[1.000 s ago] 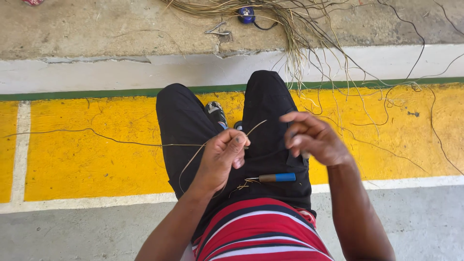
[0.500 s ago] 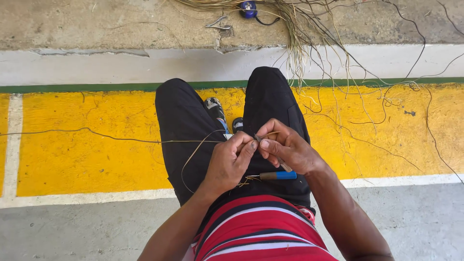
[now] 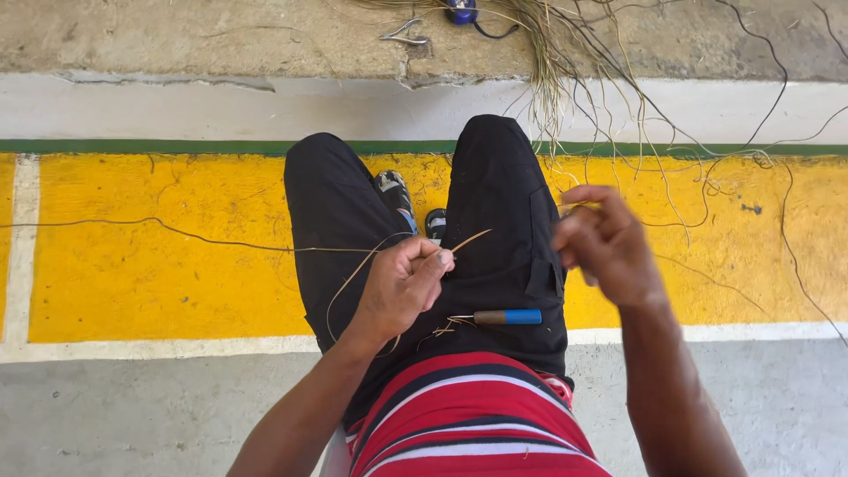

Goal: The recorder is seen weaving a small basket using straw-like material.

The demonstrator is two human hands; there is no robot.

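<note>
While the left hand (image 3: 402, 287) pinches a thin straw strand (image 3: 353, 276) over the lap, the blurred right hand (image 3: 605, 247), grip unclear, hovers apart; a blue-handled tool (image 3: 503, 316) rests between them.

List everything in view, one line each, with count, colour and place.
fibre strand: one, tan, running left from the left hand
tool: one, blue and brown handle, lying on the lap
fibre bundle: one, straw-coloured, on the concrete ledge
metal clip: one, grey, on the ledge
blue object: one, top edge
yellow floor band: one, under the legs
left hand: pinching the strand
right hand: blurred, raised beside the right thigh
</note>
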